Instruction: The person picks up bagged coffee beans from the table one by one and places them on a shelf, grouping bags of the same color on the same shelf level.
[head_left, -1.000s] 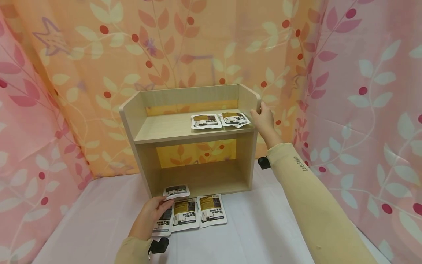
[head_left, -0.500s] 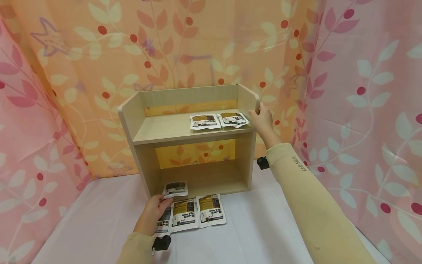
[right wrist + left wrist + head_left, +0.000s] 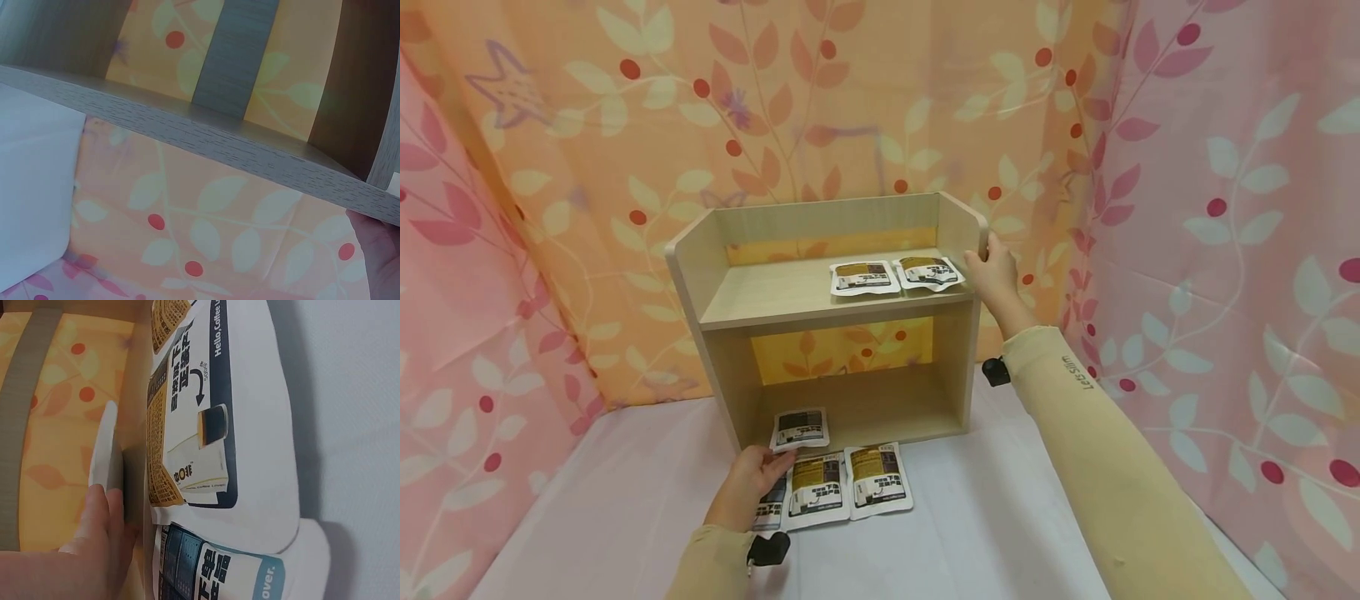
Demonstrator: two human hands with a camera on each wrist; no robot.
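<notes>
My left hand (image 3: 749,486) pinches the near edge of a flat white coffee packet (image 3: 801,428) at the lower left opening of a pale wooden shelf unit (image 3: 842,312). In the left wrist view that packet (image 3: 107,453) appears nearly edge-on, with fingers and thumb at its near end. Below it lie several coffee packets (image 3: 878,479) in a row on the table, the leftmost partly hidden by the hand. On the right, my right hand (image 3: 997,275) grips the unit's side panel (image 3: 964,223); the right wrist view catches only part of this hand (image 3: 381,253) against the panel.
Two similar packets, a left one (image 3: 864,278) and a right one (image 3: 928,272), lie side by side on the upper shelf near its right end. A white cloth (image 3: 970,533) covers the table. Floral curtains (image 3: 820,100) hang behind and at both sides.
My left hand has tipped the pinched packet, its printed face now showing more, and brought it slightly further into the lower opening. The right hand keeps its grip on the panel.
</notes>
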